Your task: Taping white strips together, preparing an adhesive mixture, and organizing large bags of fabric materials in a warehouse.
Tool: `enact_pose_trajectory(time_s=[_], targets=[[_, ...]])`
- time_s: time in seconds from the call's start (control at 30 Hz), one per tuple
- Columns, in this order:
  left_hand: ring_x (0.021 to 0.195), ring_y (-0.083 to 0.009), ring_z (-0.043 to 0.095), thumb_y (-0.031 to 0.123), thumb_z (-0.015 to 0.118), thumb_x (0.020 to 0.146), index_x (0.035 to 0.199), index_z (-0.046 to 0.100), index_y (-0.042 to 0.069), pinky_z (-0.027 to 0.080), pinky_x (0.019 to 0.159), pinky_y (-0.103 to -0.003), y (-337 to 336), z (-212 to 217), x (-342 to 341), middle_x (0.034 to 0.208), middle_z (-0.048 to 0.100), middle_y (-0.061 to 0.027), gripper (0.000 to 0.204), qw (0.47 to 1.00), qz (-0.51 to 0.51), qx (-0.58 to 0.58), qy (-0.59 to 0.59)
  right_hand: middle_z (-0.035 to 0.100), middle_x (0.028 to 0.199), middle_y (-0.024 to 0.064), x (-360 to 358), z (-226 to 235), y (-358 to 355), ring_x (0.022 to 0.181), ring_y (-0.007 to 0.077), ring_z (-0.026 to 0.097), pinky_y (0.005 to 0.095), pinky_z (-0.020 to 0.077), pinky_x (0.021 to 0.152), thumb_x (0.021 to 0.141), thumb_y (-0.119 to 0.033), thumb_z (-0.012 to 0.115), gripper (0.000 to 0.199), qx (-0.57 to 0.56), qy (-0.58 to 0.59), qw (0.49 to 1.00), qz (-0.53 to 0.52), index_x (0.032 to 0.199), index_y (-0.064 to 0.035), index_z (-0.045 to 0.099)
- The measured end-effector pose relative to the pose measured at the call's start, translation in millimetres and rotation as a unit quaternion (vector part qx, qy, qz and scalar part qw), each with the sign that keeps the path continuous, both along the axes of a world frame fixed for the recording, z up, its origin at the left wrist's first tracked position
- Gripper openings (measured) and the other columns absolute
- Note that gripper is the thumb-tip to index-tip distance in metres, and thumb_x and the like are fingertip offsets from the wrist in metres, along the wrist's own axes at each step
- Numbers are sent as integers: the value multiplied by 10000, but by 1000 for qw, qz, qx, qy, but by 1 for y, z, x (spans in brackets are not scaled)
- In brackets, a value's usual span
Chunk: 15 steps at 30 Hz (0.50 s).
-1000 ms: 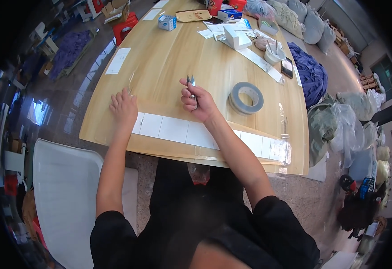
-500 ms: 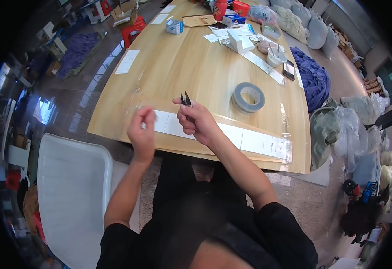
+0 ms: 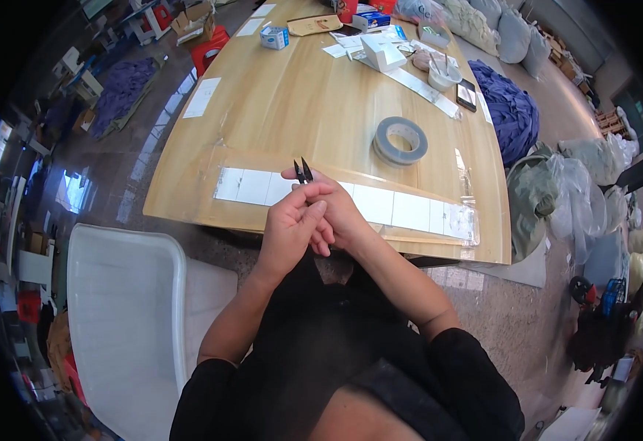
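Black-bladed thread snips (image 3: 303, 171) are poking up from between your two hands, their twin points parted slightly and aimed away from you. You are holding both hands pressed close together just in front of the near table edge: your right hand (image 3: 340, 213) is curled around the snips' handle, and your left hand (image 3: 290, 224) is closing its fingertips against the right one, pinching something too small to make out. Beneath them, on the wooden table (image 3: 292, 95), one long clear plastic strip (image 3: 380, 206) is lying flat with a row of white rectangles inside it.

Risks, as I judge them: with your fingers working so near the open points, a slip could be nicking your left fingertips. Because you are holding the snips above the strip, a dropped tool could be piercing or scratching the plastic. Whatever tiny piece you are pinching could also fall and be lost against the pale wood.

Counting what is showing: one pair of snips, one strip, one grey roll of tape (image 3: 401, 140) well apart beyond your hands, one dark phone (image 3: 466, 94) farther off, one white chair (image 3: 126, 294) at your left.
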<state>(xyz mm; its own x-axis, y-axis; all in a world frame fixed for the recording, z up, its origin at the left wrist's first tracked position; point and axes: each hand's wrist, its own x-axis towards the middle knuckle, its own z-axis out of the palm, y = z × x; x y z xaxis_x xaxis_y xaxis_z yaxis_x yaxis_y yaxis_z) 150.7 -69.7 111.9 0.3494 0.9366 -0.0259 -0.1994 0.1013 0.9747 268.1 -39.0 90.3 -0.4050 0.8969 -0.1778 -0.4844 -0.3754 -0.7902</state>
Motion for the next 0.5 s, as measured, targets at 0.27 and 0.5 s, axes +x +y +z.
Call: enact_pose_trajectory(time_s=[0.27,0.5], targets=[[465,-104,545,57,493,919,1105,506,8,464,423,-206,-5,4,4,593,558,-66,193,1000,0,-16,-19,574,735,89,0,0,-9,524,124,546,218,435,406,956,-133,358,281,33,13,999,-11,1198,-34,464],[579,-140,605,-7,563,862,1190,442,-14,508,507,-227,-8,-6,4,666,588,-89,349,999,-25,14,17,531,704,44,4,0,-8,523,102,528,207,419,417,921,-113,480,279,8,30,999,-13,1190,-37,477]])
